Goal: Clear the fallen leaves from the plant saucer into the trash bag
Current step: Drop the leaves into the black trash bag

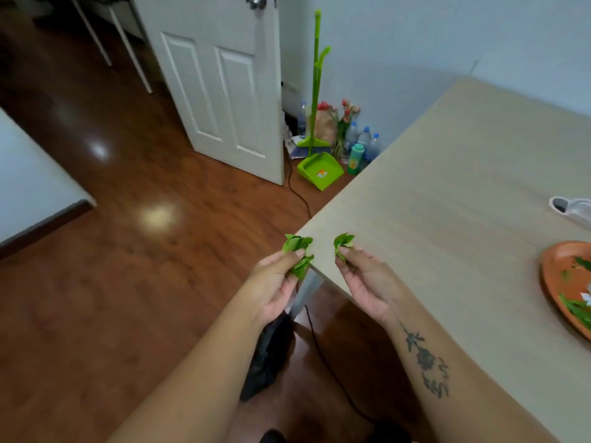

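The black trash bag (268,356) lies on the floor directly below the left hand (278,282), under the bench (447,187) corner, so the left hand is nearer than the right hand (364,282). Both hands are raised palm-up, fingers pinched shut on bunches of green leaves (297,251). More leaves lie in the orange plant saucer (556,273), well apart to the right.

Glossy brown wood floor (134,251), white panelled door (217,91), pale walls (415,43).
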Available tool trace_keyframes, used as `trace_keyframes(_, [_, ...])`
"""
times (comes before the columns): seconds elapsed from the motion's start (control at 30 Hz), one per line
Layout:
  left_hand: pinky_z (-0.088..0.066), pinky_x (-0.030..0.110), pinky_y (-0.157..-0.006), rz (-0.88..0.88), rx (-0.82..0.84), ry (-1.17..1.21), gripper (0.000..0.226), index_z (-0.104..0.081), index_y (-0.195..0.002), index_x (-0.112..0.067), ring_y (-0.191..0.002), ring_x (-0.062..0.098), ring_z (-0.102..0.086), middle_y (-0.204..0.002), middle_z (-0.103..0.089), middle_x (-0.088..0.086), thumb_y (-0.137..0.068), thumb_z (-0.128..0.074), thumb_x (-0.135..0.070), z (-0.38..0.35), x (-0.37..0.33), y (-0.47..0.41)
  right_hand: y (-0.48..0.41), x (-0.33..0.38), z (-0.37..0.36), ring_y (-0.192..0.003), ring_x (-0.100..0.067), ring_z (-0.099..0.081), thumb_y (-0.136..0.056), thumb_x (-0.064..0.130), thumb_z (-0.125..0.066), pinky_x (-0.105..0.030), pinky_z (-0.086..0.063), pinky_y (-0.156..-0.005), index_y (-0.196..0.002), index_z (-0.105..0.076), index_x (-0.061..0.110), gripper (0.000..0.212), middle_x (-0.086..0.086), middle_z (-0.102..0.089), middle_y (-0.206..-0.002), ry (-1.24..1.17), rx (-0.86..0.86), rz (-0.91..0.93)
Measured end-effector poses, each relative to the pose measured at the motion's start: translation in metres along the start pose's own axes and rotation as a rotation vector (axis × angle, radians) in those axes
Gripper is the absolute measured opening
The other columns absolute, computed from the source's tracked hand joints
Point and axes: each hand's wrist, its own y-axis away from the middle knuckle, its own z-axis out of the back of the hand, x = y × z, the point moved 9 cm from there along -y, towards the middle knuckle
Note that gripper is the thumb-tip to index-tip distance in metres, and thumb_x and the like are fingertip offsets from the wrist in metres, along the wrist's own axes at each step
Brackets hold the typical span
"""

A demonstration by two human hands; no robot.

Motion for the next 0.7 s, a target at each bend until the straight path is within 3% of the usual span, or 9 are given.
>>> trace_keyframes(0.33, [-0.057, 0.019, -0.076, -0.139, -0.249, 0.159, 0.019, -0.066, -0.108, 0.002, -0.086, 0.010, -0.073, -0.097, -0.076, 0.008, -0.090, -0.060, 0.002, 0.141, -0.065, 0.023, -0.047, -0.119, -0.089, -0.075, -0.009, -0.068, -0.087, -0.007, -0.060, -0.017, -0.056, -0.070, -0.100, -0.065, -0.001, 0.016, -0.007, -0.072, -0.084, 0.233, 0.102, -0.243])
trace_keyframes(0.43, [-0.052, 0.021, -0.085, -0.137, -0.327, 0.169, 0.019, -0.067, -0.108, 0.000, -0.090, 0.010, -0.072, -0.101, -0.076, 0.007, -0.089, -0.062, 0.000, 0.171, -0.059, 0.020, -0.065, -0.147, -0.088, -0.079, -0.012, -0.068, -0.086, -0.008, -0.062, -0.019, -0.057, -0.073, -0.100, -0.065, -0.001, 0.016, -0.009, -0.072, -0.086, 0.277, 0.092, -0.316])
trace_keyframes(0.7, [-0.055, 0.020, -0.088, -0.122, -0.510, 0.269, 0.029, -0.065, -0.116, 0.002, -0.093, 0.012, -0.071, -0.105, -0.075, 0.010, -0.087, -0.066, -0.002, 0.256, -0.003, -0.032, -0.136, -0.232, -0.037, -0.078, -0.011, -0.067, -0.088, -0.007, -0.059, -0.017, -0.057, -0.071, -0.098, -0.064, -0.001, 0.013, -0.009, -0.069, -0.087, 0.402, 0.084, -0.482])
